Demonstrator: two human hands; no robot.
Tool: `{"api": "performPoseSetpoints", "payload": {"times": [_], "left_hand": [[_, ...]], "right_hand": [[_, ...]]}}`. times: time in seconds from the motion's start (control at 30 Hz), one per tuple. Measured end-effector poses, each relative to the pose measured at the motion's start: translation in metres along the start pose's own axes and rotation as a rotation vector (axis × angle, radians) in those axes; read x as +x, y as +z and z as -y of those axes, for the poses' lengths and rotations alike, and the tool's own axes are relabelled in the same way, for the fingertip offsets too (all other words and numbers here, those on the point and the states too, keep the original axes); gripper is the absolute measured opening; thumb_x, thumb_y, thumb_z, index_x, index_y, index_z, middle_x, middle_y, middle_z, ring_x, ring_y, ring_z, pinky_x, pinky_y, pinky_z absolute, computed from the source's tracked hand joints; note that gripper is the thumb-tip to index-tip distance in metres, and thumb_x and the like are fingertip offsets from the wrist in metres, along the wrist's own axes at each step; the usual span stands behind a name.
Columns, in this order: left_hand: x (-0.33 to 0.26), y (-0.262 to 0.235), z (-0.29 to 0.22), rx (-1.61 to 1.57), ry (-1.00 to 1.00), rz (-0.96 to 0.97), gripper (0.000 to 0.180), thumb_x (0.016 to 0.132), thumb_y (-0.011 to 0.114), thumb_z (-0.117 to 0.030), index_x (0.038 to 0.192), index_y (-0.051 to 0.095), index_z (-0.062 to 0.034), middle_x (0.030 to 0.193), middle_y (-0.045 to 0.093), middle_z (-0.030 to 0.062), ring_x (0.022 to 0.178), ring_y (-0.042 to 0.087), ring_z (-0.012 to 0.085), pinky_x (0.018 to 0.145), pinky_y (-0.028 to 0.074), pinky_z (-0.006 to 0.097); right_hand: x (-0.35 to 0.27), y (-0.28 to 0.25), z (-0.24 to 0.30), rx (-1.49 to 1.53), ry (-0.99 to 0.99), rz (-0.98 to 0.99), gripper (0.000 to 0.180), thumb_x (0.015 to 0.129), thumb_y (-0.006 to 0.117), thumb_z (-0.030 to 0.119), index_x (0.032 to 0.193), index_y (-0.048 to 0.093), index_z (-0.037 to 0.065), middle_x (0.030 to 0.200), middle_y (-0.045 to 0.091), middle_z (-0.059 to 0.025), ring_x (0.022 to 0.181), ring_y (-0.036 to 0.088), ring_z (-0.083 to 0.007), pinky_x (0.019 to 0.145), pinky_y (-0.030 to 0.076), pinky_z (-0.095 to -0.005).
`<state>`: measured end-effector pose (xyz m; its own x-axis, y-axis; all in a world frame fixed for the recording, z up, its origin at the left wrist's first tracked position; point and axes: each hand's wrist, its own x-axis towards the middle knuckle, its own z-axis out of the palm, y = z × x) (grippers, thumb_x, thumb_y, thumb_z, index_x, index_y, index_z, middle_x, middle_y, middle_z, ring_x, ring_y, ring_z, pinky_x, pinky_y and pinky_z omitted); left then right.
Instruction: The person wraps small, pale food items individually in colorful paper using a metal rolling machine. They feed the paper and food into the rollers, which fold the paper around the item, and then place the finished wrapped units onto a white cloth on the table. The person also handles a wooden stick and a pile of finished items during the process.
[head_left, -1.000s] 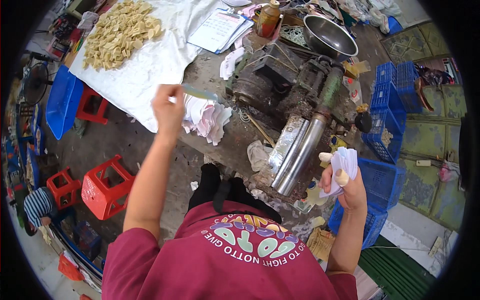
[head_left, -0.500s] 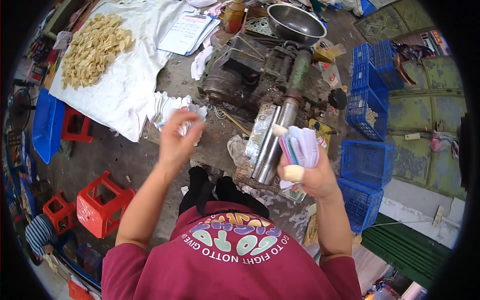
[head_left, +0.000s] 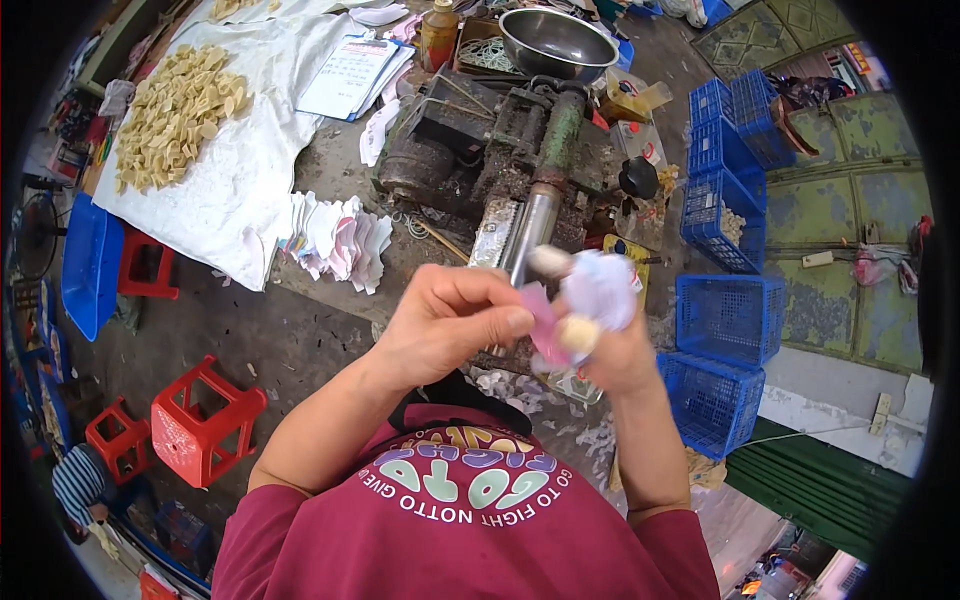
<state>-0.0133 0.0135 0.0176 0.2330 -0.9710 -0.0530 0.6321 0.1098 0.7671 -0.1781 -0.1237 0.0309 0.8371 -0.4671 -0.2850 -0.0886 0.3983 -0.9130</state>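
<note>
Bright, even daylight with soft shadows. Heavy fisheye bending and black corners; the hands (head_left: 530, 325) look slightly motion-blurred, perhaps just too close.

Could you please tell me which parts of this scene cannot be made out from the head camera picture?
- Head view: the pale pieces in the right hand are motion-blurred; their kind is unclear.
- The left hand hides how it grips the pink paper.
- The hands cover the lower end of the grimy machine.
- The contents of the blue crates are too small to identify.
- The steel bowl is cut off by the picture's top edge.
</note>
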Motion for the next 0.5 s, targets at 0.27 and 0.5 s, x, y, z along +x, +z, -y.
{"api": "performPoseSetpoints", "payload": {"times": [0.27,0.5], "left_hand": [[0.01,0.019,0.012,0.371,0.068,-0.185,0.007,0.084,0.066,-0.008,0.083,0.069,-0.0019,0.072,0.061,-0.0009,0.065,0.051,0.0042,0.06,0.041,0.022],[0.006,-0.027,0.024,0.927,0.372,-0.424,0.017,0.075,0.071,-0.001,0.092,0.069,-0.0015,0.08,0.059,0.0055,0.075,0.057,0.0144,0.066,0.045,0.026]], "right_hand": [[-0.003,0.001,0.022,-0.099,-0.042,-0.301,0.047,0.075,0.067,0.005,0.12,0.054,-0.002,0.091,0.067,-0.0082,0.074,0.062,-0.0099,0.06,0.05,-0.0228],[0.016,-0.023,0.003,-0.572,0.035,-0.389,0.026,0.073,0.068,0.003,0.098,0.06,-0.001,0.083,0.064,-0.004,0.072,0.059,-0.0114,0.069,0.048,-0.0268]]}}
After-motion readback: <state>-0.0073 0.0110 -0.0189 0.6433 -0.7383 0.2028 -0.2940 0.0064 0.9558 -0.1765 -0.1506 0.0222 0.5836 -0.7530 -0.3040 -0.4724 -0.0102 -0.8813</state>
